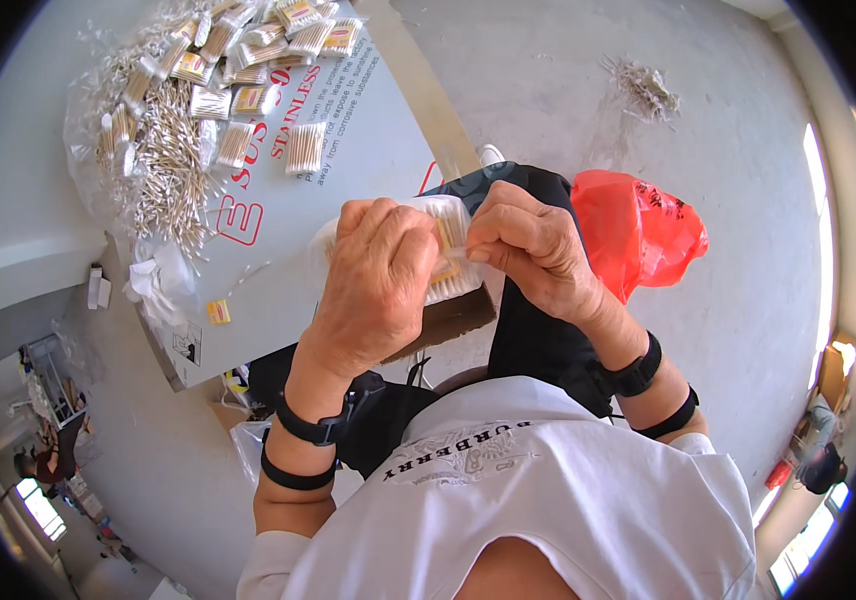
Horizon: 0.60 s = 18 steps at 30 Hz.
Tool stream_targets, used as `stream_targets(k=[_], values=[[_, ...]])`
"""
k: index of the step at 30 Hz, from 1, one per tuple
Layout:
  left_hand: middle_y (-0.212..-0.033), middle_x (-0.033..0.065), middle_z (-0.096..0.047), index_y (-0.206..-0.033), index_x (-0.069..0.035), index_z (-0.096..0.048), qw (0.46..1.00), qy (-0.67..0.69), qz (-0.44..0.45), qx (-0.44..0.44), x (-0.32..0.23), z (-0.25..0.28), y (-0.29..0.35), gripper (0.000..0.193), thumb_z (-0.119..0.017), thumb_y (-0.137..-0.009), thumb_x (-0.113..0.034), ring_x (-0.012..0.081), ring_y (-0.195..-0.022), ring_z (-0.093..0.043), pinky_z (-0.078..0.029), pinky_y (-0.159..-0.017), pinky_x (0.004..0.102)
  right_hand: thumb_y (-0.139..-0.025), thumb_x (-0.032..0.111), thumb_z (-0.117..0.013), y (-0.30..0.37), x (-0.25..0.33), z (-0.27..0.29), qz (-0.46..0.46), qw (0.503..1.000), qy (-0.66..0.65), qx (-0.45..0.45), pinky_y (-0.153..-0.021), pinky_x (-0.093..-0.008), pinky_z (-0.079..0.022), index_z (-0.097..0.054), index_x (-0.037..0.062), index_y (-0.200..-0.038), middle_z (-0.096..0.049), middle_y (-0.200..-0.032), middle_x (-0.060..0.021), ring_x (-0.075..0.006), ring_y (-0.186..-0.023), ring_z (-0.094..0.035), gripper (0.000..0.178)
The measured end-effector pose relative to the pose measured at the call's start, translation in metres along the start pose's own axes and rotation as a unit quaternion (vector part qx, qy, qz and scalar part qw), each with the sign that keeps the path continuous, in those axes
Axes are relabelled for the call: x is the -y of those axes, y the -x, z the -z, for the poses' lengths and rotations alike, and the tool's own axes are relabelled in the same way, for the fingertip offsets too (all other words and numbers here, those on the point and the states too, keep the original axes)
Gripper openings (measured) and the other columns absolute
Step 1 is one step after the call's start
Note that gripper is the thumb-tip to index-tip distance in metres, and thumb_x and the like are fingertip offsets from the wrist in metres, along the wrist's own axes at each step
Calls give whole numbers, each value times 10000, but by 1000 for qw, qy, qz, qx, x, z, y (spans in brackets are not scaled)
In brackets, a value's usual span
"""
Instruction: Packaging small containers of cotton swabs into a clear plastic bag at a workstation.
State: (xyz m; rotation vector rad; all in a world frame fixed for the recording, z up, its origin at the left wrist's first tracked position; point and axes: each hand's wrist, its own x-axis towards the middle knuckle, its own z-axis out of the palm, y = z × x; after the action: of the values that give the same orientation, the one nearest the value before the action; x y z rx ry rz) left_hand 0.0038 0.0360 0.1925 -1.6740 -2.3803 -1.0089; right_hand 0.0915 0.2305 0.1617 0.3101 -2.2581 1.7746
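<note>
Above the near right edge of the table, both hands are closed on a clear plastic pack of cotton swabs point(451, 218) with a yellow label. My left hand point(378, 280) has its fingers curled over the pack's left side, hiding part of it. At the other end, my right hand point(533, 250) pinches the pack's clear plastic between thumb and fingers. Under the pack is an open brown cardboard box point(460, 322). Beyond my left hand lies a small bundle of swabs point(305, 149), with another bundle point(236, 145) to its left.
Loose cotton swabs point(170, 160) and several labelled packs point(248, 48) heap on the grey table point(373, 140). Crumpled white material point(161, 284) and a yellow card point(218, 312) lie nearer. A red plastic bag point(638, 232) is beside my right leg; debris point(641, 88) lies on the floor.
</note>
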Motion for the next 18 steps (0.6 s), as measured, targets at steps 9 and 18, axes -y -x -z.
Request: stream_targets(k=[9, 18], values=[[-871, 101, -528, -872, -22, -524, 1000, 25, -4, -12, 2, -1, -1, 207, -665, -727, 24, 300, -824, -540, -408, -813, 410, -881, -18, -695, -1, 0, -3, 0, 1000, 6, 5, -725, -303, -439, -631, 7, -894, -577, -849, -48, -208, -809, -519, 70], [-872, 80, -607, -815, -48, -500, 999, 28, 11, -29, 1, 1, -2, 281, -723, -694, 72, 289, -762, -555, -421, -732, 404, -821, -42, -703, -3, 1, -4, 40, 998, 45, -23, -714, -353, -454, -634, 27, -904, -555, -823, -67, -268, -787, -517, 128]])
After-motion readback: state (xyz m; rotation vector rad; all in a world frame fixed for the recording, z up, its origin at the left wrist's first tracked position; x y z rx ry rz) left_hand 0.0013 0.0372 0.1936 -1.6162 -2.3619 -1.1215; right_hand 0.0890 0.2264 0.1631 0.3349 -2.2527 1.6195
